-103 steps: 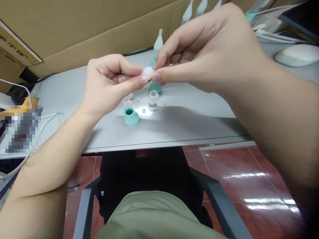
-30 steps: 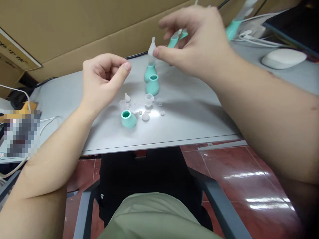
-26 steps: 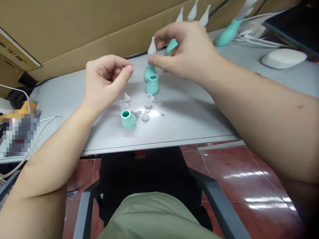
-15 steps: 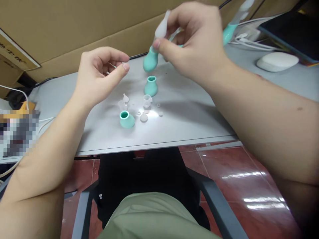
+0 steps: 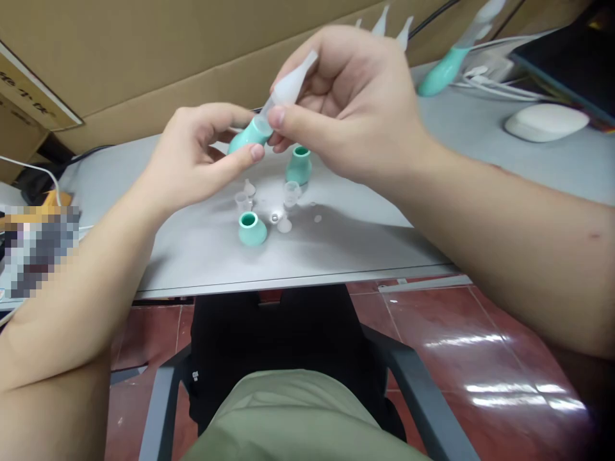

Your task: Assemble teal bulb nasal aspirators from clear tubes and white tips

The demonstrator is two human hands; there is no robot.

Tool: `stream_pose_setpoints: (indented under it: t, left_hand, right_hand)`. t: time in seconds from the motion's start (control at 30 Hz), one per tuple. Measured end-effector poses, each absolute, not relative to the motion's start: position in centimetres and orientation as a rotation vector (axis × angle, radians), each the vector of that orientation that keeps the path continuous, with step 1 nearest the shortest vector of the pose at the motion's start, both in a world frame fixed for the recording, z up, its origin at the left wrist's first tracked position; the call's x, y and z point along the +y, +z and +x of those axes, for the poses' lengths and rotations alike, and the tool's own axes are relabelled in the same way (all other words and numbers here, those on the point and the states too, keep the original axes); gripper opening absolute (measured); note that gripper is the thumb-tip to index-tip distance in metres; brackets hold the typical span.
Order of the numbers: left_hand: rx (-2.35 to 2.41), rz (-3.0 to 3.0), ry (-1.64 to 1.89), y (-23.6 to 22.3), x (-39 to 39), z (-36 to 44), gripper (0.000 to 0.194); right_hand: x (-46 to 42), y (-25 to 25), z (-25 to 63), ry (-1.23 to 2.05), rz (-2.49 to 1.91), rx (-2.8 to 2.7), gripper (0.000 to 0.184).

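Above the grey table (image 5: 365, 237) both hands hold one small dropper-like bottle, tilted. My right hand (image 5: 346, 109) pinches its translucent white nozzle (image 5: 293, 80). My left hand (image 5: 196, 157) closes thumb and fingers on its teal bulb (image 5: 250, 133). Below them on the table stand two open teal bulbs (image 5: 252, 228) (image 5: 298, 164), small clear plastic cups (image 5: 291, 192) (image 5: 241, 201), a loose white tip (image 5: 249, 187) and tiny rings.
A cardboard wall (image 5: 144, 51) stands behind the table. At the back right are more assembled teal-and-white bottles (image 5: 444, 64), white cables, a white mouse (image 5: 545, 121) and a dark tablet (image 5: 571, 57). A chair and my lap lie below the table's front edge.
My right hand lifted an assembled bottle off the table and brought it toward me, tilting it. My left hand, empty before, now grips its teal bulb.
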State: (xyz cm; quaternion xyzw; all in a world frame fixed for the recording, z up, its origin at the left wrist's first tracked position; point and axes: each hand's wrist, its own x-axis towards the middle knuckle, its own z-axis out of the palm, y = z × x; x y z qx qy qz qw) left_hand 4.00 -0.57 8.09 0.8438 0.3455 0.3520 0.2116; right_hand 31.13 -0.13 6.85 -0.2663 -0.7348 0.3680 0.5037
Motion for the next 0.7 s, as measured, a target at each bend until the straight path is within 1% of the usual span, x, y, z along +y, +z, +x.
stream_pose_setpoints:
  t: [0.07,0.17,0.23,0.37,0.43,0.5,0.7]
  left_hand:
    - [0.995,2.394,0.883,8.7,-1.1,3.3,0.042]
    - [1.021,2.42,0.887,8.5,-0.7,1.8,0.039]
    - [0.998,2.374,0.904,7.6,0.0,0.7,0.043]
    - [0.979,2.3,1.039,5.9,1.2,-0.6,0.054]
    - [0.988,2.298,1.002,5.6,1.1,-0.9,0.056]
    - [0.976,2.305,0.949,5.6,0.8,-0.9,0.052]
    - [0.737,2.324,0.958,5.3,1.6,-1.2,0.049]
  right_hand:
    - [-0.3,7.3,30.4,0.916,-0.685,-1.763,0.055]
    - [-0.1,8.3,29.5,0.98,-0.713,-1.879,0.043]
    - [0.2,9.0,29.0,0.992,-0.716,-1.971,0.039]
    - [0.9,9.9,27.6,0.957,-0.751,-2.04,0.04]
    - [0.9,9.5,27.2,0.991,-0.764,-2.003,0.037]
    - [0.8,8.8,27.1,1.045,-0.731,-1.918,0.038]
    - [0.4,6.9,28.0,1.201,-0.658,-1.874,0.05]
